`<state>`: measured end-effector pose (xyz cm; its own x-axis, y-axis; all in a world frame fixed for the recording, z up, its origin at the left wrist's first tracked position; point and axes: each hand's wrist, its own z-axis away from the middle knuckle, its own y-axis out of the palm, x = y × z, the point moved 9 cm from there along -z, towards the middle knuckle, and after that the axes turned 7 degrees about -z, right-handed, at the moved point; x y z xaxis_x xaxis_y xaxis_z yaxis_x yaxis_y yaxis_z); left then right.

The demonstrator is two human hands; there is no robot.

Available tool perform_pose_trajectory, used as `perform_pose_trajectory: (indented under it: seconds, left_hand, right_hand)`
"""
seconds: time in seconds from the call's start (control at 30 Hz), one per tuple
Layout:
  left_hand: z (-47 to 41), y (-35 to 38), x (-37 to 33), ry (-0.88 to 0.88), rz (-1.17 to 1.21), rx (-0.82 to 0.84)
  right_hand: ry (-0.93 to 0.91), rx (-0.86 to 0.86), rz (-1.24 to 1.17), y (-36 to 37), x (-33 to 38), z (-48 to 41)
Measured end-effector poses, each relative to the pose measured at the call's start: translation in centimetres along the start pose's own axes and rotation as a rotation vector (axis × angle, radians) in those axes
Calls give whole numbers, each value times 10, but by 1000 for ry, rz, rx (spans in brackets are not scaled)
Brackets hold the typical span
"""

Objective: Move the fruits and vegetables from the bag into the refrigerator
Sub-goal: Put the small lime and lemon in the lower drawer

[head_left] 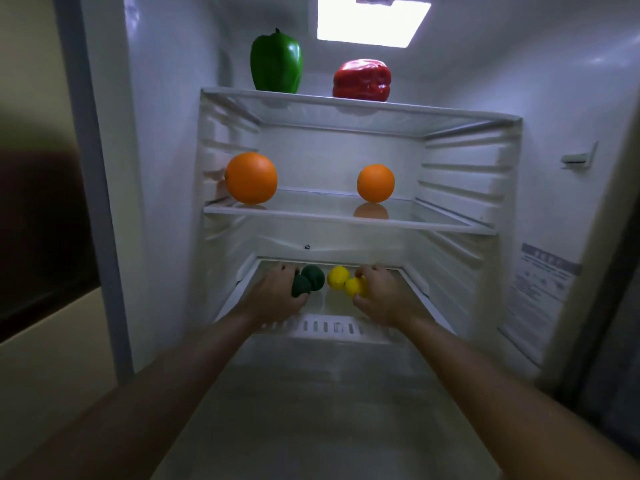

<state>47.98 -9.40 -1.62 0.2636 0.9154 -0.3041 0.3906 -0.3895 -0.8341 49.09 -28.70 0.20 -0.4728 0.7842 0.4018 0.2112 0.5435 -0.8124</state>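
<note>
From where I stand, the refrigerator [554,133] is open and both arms reach into the lower shelf [329,306]. The left hand [277,289] has its grip clamped round a dark green fruit [299,286] near the shelf's left edge. A second dark green fruit [314,276] lies just beside it, toward the back. The right hand [377,292] has its grip clamped round a lemon [354,287] right of the shelf's middle, and a second lemon [337,276] touches or nearly touches the held one (contact cannot be confirmed). The green pepper [276,62] stands at the top shelf's [346,105] left front and the red pepper [362,79] near its middle. On the middle shelf [329,213], the large orange [251,178] sits at the left edge and the small orange [375,183] right of centre. The bag is not in view. Handling judgement: both held items look small, light and firm, with smooth rounded skins that would roll on glass. Hold each round its widest part with fingers and thumb opposed. Set each down fully before loosening the grip, and keep it clear of the front edge. Moderate pressure should suffice, since neither item appears fragile.
</note>
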Motion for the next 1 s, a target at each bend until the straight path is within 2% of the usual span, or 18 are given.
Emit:
perform_pose_trajectory:
  seconds: [0.5,0.67,0.87,1.0]
  left_hand:
    - [-28,19,12,-41,-5,27]
    - [-13,7,14,-87,-30,51]
    - [22,-26,-1,-55,-34,25]
    - [50,-41,-7,-110,-166,39]
  right_hand:
    - [-15,36,-35,30,-11,-37]
    - [-8,49,1,19,-5,-23]
    - [-27,14,70,-8,7,10]
    - [14,41,150,-22,14,35]
